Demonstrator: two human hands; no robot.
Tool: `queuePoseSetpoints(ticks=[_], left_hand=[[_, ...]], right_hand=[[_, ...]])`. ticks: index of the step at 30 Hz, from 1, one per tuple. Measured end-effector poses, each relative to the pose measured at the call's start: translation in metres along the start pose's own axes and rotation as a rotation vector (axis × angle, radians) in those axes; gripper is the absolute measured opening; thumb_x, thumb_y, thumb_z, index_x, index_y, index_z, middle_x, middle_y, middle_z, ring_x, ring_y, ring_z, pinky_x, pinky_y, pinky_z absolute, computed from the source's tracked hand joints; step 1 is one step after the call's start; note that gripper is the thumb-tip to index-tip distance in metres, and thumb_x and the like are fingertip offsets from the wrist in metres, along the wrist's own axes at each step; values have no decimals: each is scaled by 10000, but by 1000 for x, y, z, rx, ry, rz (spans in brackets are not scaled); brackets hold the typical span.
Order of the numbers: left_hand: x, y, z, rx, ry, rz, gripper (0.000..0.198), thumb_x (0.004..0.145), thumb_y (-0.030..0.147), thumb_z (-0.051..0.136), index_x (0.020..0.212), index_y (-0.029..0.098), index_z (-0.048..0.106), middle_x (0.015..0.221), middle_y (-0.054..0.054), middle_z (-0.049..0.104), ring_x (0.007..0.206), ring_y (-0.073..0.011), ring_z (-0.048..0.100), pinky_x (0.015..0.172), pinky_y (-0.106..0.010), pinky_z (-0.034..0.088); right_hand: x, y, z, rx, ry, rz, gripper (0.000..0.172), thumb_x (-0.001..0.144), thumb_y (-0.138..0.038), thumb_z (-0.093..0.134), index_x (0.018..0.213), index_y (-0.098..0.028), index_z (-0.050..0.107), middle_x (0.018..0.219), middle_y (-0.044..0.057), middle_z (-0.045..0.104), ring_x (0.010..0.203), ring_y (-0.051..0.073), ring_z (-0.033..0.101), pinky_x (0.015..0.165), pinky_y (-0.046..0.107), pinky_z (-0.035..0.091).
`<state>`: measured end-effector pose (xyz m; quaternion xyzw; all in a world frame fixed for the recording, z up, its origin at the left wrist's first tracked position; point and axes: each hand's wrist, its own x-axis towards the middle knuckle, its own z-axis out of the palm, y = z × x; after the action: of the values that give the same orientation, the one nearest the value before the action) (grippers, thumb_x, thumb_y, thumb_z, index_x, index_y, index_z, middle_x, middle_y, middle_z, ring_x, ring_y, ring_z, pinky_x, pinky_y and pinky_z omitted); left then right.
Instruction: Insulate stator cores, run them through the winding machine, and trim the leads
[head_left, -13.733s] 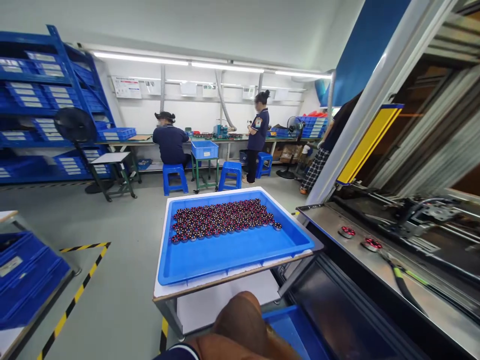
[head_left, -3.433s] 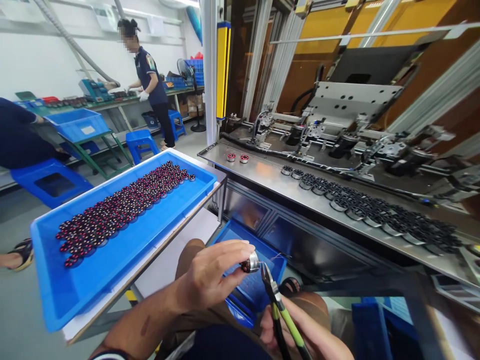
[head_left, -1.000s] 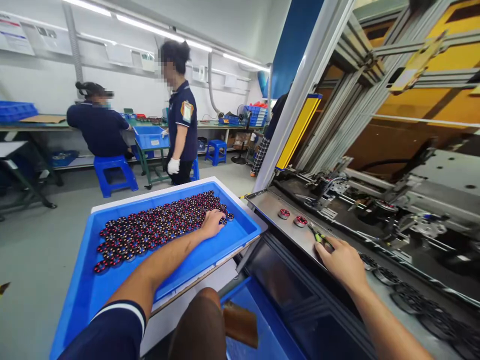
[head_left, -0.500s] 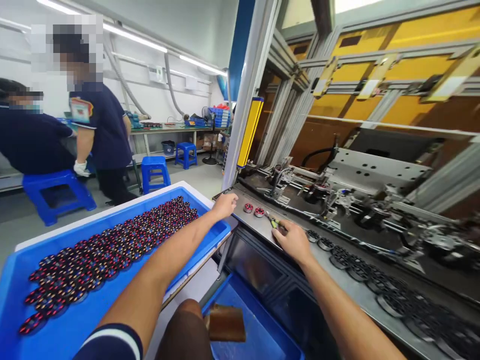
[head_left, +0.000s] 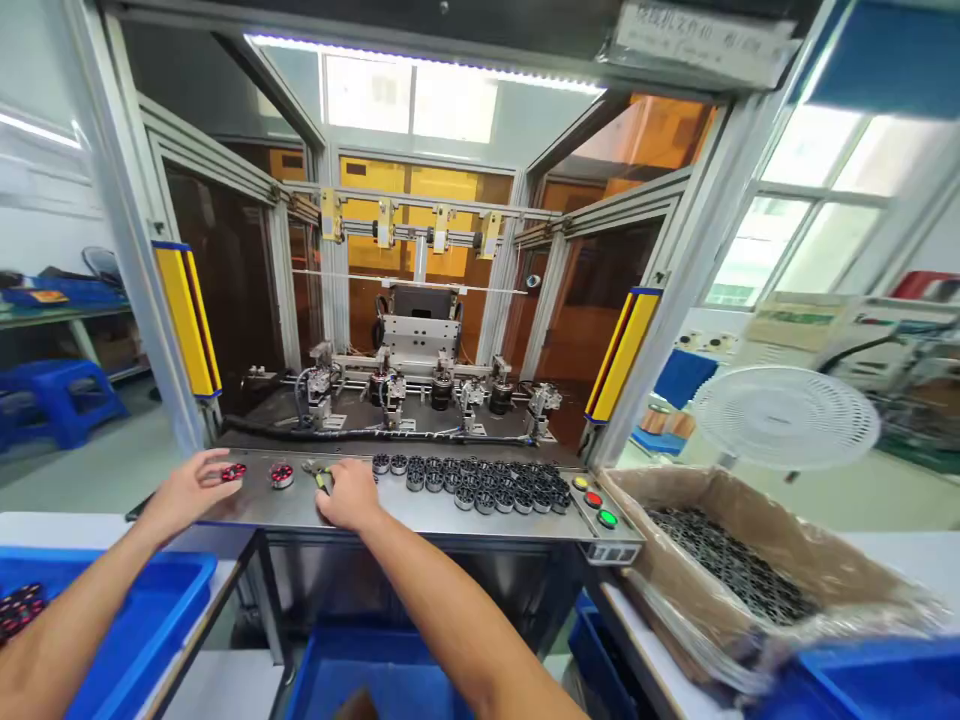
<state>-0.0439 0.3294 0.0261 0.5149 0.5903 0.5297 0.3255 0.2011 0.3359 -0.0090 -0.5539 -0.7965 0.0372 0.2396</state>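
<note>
My left hand (head_left: 189, 488) reaches onto the steel shelf (head_left: 420, 512) of the machine, and its fingertips close around a red wound part (head_left: 234, 471). A second red wound part (head_left: 282, 475) lies just to the right of it. My right hand (head_left: 349, 497) lies on the shelf with its fingers curled over the green-handled pliers (head_left: 320, 477). To the right of that hand, several dark ring parts (head_left: 480, 484) stand in rows on the shelf.
Yellow, red and green buttons (head_left: 593, 498) sit at the shelf's right end. An open cardboard box (head_left: 757, 560) of dark parts and a white fan (head_left: 784, 416) are at the right. A blue tray (head_left: 150, 610) is at the lower left, and a blue bin (head_left: 352, 675) sits under the shelf.
The view has swung right to face the machine. My left hand has left the blue tray and moved to the shelf by the red parts. My right hand stays on the pliers.
</note>
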Motion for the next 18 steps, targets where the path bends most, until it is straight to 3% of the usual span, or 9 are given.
queuePoseSetpoints(ticks=[5,7,9,12,15,18], left_hand=[[-36,29,-31,-290,181,-18,389,656,25,739,967,223,612,747,60,728,653,-129,689,604,-205,562],[-62,47,-29,-382,205,0,412,656,18,730,986,236,613,769,71,734,681,-114,698,622,-190,574],[-103,64,-21,-452,219,50,477,617,61,788,1027,229,613,854,49,751,734,-112,712,641,-171,579],[-188,77,-3,-461,208,199,619,574,140,862,1122,209,583,993,-17,756,859,-160,735,749,-225,607],[-267,78,19,-255,248,438,547,664,185,838,1151,211,589,1037,-65,760,906,-197,740,808,-280,607],[-309,77,36,-23,120,701,431,733,251,813,1125,205,640,982,-73,773,831,-172,741,778,-240,594]], right_hand=[[-5,-11,-19,146,116,-31,298,933,-377,645,1134,-156,634,1204,85,635,1101,248,614,954,489,510],[-10,-17,-38,222,189,-63,285,933,-372,646,1121,-157,639,1199,83,639,1104,245,615,956,484,511],[-25,-27,-60,320,252,-111,261,936,-365,643,1095,-158,646,1173,79,653,1089,233,623,951,471,515],[-79,-47,-89,518,290,-188,253,945,-379,607,1044,-153,661,1076,92,689,1004,224,658,898,422,540],[-157,-50,-110,740,183,-320,319,974,-438,498,999,-180,684,915,92,715,821,223,689,736,334,568],[-209,-30,-120,962,-28,-340,251,885,-483,624,857,-249,707,747,49,702,567,192,628,522,287,509]])
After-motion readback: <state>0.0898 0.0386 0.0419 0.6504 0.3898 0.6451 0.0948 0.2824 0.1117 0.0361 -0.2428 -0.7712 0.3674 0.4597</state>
